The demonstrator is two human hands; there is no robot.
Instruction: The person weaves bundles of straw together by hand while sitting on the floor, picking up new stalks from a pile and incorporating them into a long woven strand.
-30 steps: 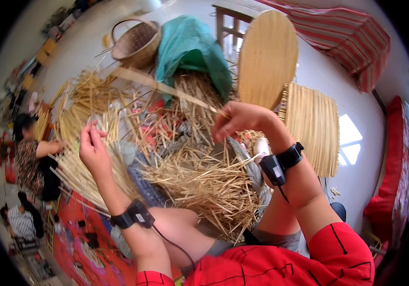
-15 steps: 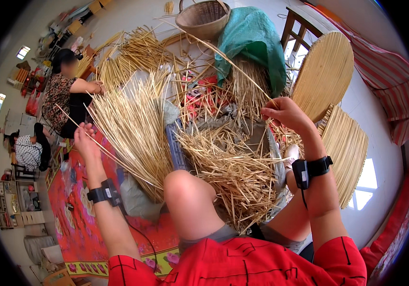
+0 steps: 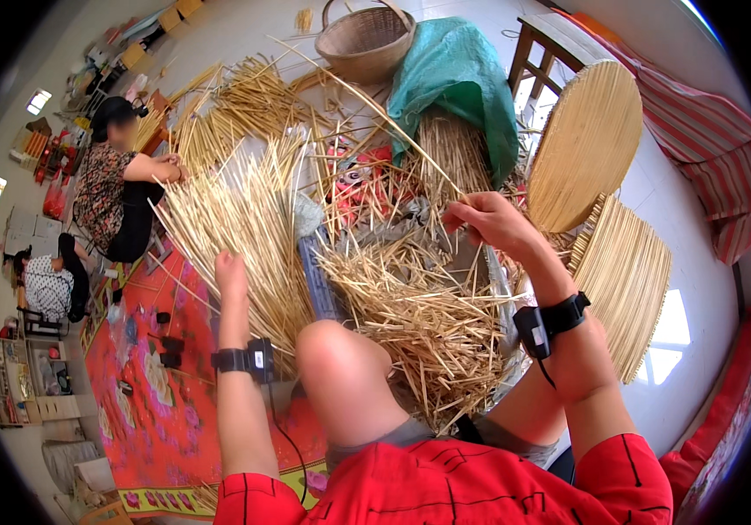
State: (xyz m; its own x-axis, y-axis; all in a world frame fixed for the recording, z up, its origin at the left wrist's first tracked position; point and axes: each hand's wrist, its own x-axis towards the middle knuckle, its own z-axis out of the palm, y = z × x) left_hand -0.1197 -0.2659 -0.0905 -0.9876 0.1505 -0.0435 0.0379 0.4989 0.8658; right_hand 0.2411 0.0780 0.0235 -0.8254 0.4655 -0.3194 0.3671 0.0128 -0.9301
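My right hand point(image 3: 489, 219) pinches one end of a long straw stalk point(image 3: 371, 103), which slants up and left over the work area toward the wicker basket. In front of the large bundle of pale straw point(image 3: 244, 219) is my left hand point(image 3: 232, 276). Its fingers look curled closed, but whatever they may hold is hidden. Below and between my hands, a heap of short cut straw pieces point(image 3: 428, 328) lies by my knees. A black band with a small box is strapped to each forearm.
A wicker basket point(image 3: 365, 44) and a green sack point(image 3: 454, 79) over upright straw stand at the back. Two flat straw panels point(image 3: 587, 144) are at right, near a wooden stool point(image 3: 543, 52). A person point(image 3: 117, 184) sits at left beyond the red floral mat point(image 3: 152, 376).
My left hand has moved right, toward the straw bundle, away from the thin stalk it held. My right hand has shifted slightly left and down with its stalk.
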